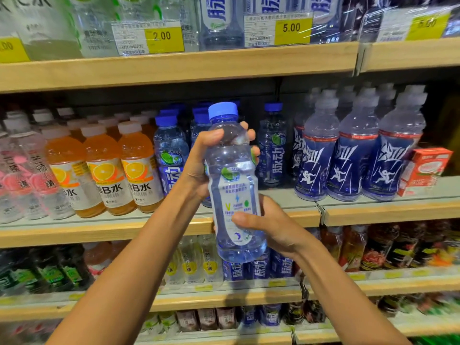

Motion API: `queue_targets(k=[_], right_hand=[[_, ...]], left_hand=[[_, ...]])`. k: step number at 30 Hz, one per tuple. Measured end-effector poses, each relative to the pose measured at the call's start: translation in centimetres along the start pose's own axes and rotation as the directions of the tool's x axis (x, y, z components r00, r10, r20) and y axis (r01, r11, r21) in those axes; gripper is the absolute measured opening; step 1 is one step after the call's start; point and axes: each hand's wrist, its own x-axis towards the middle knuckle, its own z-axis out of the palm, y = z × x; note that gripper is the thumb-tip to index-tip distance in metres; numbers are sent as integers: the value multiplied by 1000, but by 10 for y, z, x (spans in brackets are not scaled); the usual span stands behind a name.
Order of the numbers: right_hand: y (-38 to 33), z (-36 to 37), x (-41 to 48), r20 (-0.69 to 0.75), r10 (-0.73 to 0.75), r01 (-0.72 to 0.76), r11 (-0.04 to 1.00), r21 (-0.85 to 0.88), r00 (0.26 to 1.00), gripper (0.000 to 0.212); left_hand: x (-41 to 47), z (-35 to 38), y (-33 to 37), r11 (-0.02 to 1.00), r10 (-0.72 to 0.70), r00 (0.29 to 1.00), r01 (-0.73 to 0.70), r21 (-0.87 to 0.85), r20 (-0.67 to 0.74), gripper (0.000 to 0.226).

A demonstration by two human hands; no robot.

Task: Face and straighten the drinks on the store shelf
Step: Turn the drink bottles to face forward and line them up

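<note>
A clear, blue-tinted plastic drink bottle with a blue screw cap (231,155) is held upright, tilted slightly, in front of the middle wooden-edged shelf (99,232), lifted clear of the board. Its white back label with small print is turned toward the camera. The upper body of the bottle is gripped by the left hand (199,158), whose fingers are curled round the far side so that the fingertips (250,134) show past its right edge. The lower half is held by the right hand (273,227), with the thumb laid across the label and the remaining fingers hidden behind the bottle. Behind and to either side, more blue-capped bottles of the same drink (272,145) are seen standing on the shelf, with a gap between them just behind the held one. To the left, orange drinks with white caps and orange-slice labels (104,170) are lined up, and beyond them pale pink-labelled bottles (20,170). To the right, dark-blue-labelled bottles with clear caps (353,150) are ranked in rows, with a red carton (425,168) beside them. Yellow price tags (164,38) are fixed on the shelf above.
</note>
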Motion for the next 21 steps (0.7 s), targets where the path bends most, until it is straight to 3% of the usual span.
queue_targets(k=[3,5,9,11,13,16,19,21], right_hand=[[6,5,2,-94,-46,38,995,-88,994,45],[9,8,2,-132,-78,56,985,-160,988,41],[12,6,4,-289,-175,68,936,-346,941,56],[14,3,6,-367,-219,54,911,-409,904,58],[16,0,7,-431,-259,38,888,-458,865,56],[19,-6,9,-532,-323,3,857,-516,783,59],[22,-19,12,-607,-377,-66,811,-581,700,64],[23,-29,15,-632,-419,-86,787,-611,652,60]], left_hand=[[-1,-6,-2,1000,-12,999,12,-2,46,61],[-3,-9,-2,996,-16,1000,15,86,15,67],[-9,-11,-2,955,-6,993,41,293,-120,77],[-11,-11,-4,917,14,983,61,395,-184,68],[-10,-10,-5,864,57,966,79,496,-253,45],[-8,-14,-16,733,173,904,147,665,-391,44],[-18,-22,-37,508,376,883,58,859,-282,31],[-28,-29,-52,265,432,887,47,963,-162,23]])
